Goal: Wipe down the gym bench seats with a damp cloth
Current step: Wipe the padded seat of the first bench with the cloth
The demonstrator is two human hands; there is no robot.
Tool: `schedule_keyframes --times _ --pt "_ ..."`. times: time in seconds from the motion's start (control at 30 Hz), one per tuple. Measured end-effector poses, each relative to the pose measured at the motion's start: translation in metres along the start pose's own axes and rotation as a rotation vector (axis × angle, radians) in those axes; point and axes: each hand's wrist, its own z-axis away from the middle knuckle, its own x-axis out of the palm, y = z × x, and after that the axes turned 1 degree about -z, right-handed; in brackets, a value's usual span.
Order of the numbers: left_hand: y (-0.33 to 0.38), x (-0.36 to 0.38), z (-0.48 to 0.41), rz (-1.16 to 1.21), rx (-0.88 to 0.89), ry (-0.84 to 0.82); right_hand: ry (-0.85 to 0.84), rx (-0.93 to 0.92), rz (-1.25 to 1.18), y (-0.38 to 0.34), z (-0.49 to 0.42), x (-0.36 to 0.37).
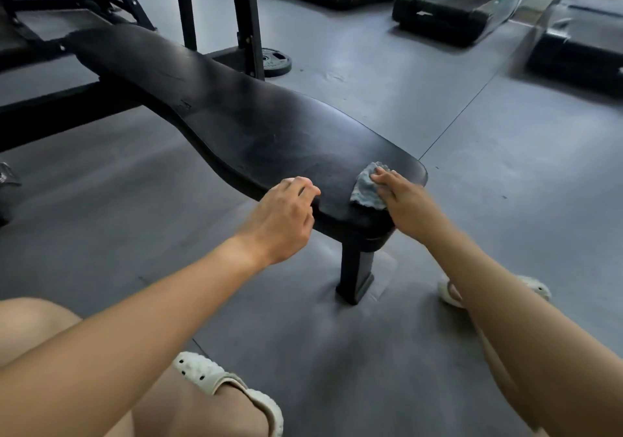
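Nearest to me are my bent knee and my pale clog [232,389] on the grey floor [337,369]; my other clog [536,290] shows past my right forearm. My left hand [283,219] rests loosely curled on the near edge of the bench seat [256,126], fingertips touching the pad, gripping nothing. My right hand [403,200] lies flat with fingers spread, pressing the grey cloth [365,185] onto the near end of the seat, close to its rounded corner.

I judge the wiping to be at an early point on this bench: the cloth sits at the very end, and the long black pad stretching away shows dull smears and scuffs, so most of its length looks left to do. Nothing lies on the pad to block the stroke.

Farther off, a weight plate [274,60] lies by the black rack uprights [246,15], and treadmills [451,11] stand at the back, well apart from me.
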Motion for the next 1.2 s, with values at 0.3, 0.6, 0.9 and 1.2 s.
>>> schedule_keyframes --times 0.3,0.6,0.9,1.2 --pt "0.019 -0.001 -0.019 -0.011 0.002 -0.012 0.101 -0.132 0.012 -0.042 0.046 0.035" --pt "0.039 0.011 -0.020 -0.095 -0.064 -0.115 0.135 0.196 -0.125 0.027 0.002 -0.006" --pt "0.056 0.019 -0.023 -0.133 -0.161 -0.061 0.436 0.296 -0.508 -0.043 0.065 0.050" --pt "0.059 0.013 -0.024 -0.127 -0.146 -0.174 0.287 0.352 -0.333 0.006 0.010 0.012"
